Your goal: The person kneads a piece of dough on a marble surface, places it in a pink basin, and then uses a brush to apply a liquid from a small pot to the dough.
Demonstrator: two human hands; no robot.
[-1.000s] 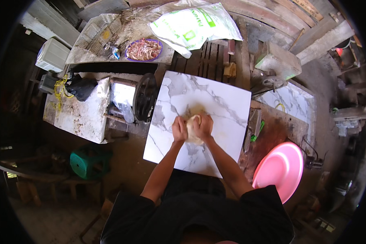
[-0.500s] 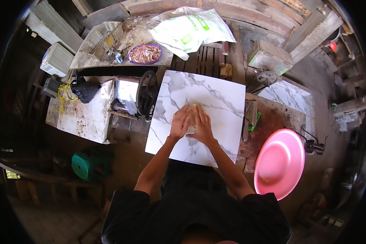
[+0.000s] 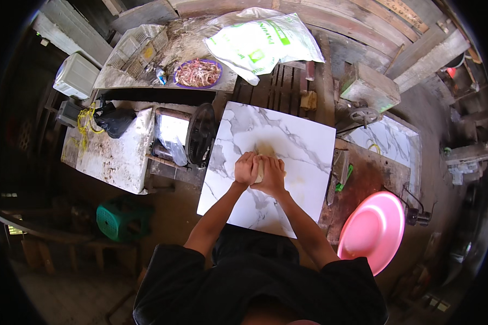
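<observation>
A pale lump of dough [image 3: 259, 169] lies on a white, grey-veined marble-look board [image 3: 303, 151] in front of me. My left hand [image 3: 246, 168] is curled over its left side, and my right hand [image 3: 271, 174] wraps the right side, the two nearly meeting. Most of the dough is hidden under my fingers; a strip shows between them. Just beyond the hands, a damp yellowish smear [image 3: 264, 147] marks the board.
Right of the board sits a pink basin [image 3: 371, 233], near a green-handled tool [image 3: 344, 179]. To the left stands a hand-wheeled roller machine [image 3: 200, 134]. Behind are a purple plate of reddish strips [image 3: 198, 73] and a white sack [image 3: 265, 43]. A green stool [image 3: 122, 219] stands lower left.
Both hands have drawn nearer to me with the dough and closed more tightly over it. A damp smear shows where they were. The whole view has shifted slightly.
</observation>
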